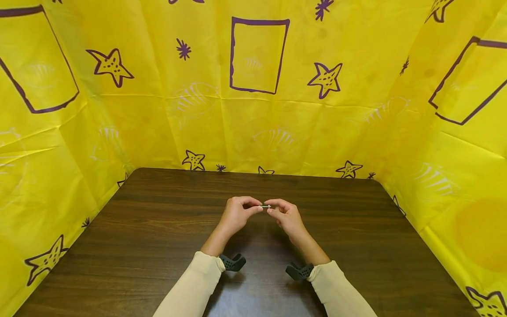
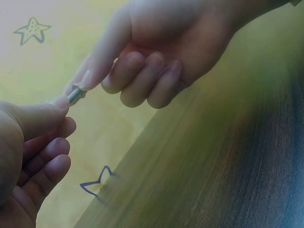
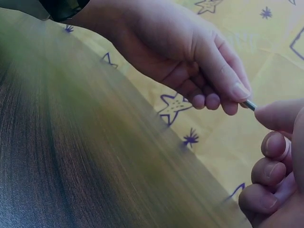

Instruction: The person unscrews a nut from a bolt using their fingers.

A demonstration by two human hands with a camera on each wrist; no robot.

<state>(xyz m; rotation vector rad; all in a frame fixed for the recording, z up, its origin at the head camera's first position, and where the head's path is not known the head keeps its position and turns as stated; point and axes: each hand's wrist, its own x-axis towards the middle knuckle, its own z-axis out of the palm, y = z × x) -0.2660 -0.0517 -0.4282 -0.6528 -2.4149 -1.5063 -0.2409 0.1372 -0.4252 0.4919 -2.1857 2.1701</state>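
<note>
A small silvery bolt (image 1: 264,206) is held level between both hands above the table. My left hand (image 1: 236,214) pinches one end between thumb and fingertips. At the other end, my right hand (image 1: 288,219) has its thumb and index finger about a wider metal piece, a nut or the bolt's head; which one I cannot tell. In the left wrist view, ridges like threads show on the bolt (image 2: 74,96) between the two thumbs. The right wrist view shows only a short length of the shank (image 3: 250,105); fingertips hide both ends. The other fingers of both hands are curled loosely.
A dark wood-grain table (image 1: 158,229) lies beneath the hands. Yellow sheeting (image 1: 253,119) printed with purple starfish and frames rises behind it and along both sides. Each wrist wears a dark strapped device (image 1: 233,263) over a pale sleeve (image 1: 190,286).
</note>
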